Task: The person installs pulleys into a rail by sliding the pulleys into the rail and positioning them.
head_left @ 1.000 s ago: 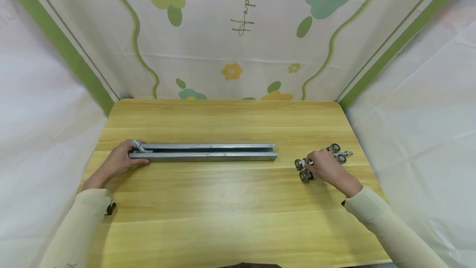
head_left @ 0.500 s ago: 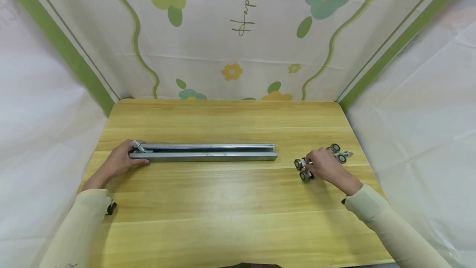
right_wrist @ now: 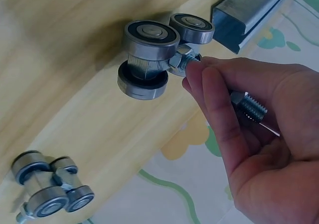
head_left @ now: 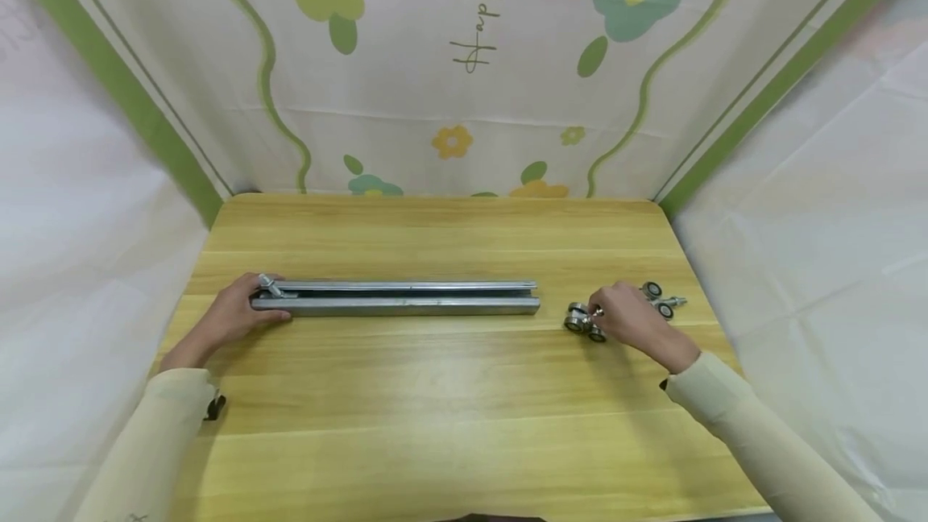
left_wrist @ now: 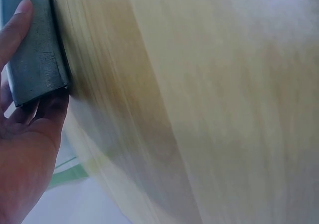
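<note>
A grey steel C-shaped rail (head_left: 406,308) lies crosswise on the table, its slot facing up. At the rail's left end my left hand (head_left: 230,316) grips it; in the left wrist view the thumb lies along one side wall. A threaded bolt (head_left: 268,284) sticks up from the slot beside that hand. My right hand (head_left: 632,319) pinches the bolt of a roller trolley (right_wrist: 149,45) between thumb and fingers. Its bearing wheels point toward the rail's right end, a short gap away. Part of its bolt is hidden in the fingers.
A second roller trolley (head_left: 663,302) lies on the wooden table (head_left: 435,425) just beyond my right hand, its bolt pointing right. Behind the table hangs a flowered white curtain (head_left: 406,87), and white sheets stand at both sides.
My right hand has shifted slightly left and turned the roller trolley, so its wheels sit differently and nearer the rail. The left hand and rail have not moved.
</note>
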Tool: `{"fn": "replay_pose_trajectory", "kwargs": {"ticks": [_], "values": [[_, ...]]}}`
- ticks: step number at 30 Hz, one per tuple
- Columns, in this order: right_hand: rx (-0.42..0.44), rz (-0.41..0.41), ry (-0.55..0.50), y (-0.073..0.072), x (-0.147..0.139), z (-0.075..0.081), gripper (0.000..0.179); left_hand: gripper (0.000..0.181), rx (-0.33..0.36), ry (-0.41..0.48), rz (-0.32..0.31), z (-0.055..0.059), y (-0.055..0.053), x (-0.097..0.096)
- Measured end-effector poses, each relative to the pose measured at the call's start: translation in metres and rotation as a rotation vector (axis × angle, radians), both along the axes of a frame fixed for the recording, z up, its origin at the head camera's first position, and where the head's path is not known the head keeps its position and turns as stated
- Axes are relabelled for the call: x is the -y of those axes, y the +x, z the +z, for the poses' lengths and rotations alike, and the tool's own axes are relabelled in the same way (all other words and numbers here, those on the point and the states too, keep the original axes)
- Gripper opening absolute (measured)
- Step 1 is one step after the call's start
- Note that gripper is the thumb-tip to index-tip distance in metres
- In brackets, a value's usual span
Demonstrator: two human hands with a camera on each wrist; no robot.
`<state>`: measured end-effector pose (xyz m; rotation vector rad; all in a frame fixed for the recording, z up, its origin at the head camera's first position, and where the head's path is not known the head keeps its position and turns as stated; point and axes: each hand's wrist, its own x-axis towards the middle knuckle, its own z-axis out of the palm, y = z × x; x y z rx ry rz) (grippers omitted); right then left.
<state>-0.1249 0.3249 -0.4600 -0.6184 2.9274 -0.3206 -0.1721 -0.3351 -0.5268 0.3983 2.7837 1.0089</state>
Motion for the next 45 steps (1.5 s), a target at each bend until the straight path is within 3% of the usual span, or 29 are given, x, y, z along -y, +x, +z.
{"fn": "replay_pose_trajectory", "kwargs": {"ticks": [12, 22, 34, 45], "values": [[0.012, 0.017, 0.003, -0.026, 0.013, 0.006, 0.011, 0.069, 0.012, 0.0, -0.003, 0.002, 0.0, 0.0], [0.021, 0.033, -0.011, -0.042, 0.026, 0.001, 0.014, 0.068, 0.008, -0.002, -0.006, 0.003, -0.002, -0.002], [0.064, 0.04, -0.045, -0.048, 0.038, -0.002, 0.012, 0.07, 0.016, 0.001, 0.004, 0.003, 0.0, -0.001], [0.031, 0.074, -0.06, -0.048, 0.046, -0.002, 0.013, 0.069, 0.007, 0.003, 0.002, 0.0, -0.001, 0.001]]}}
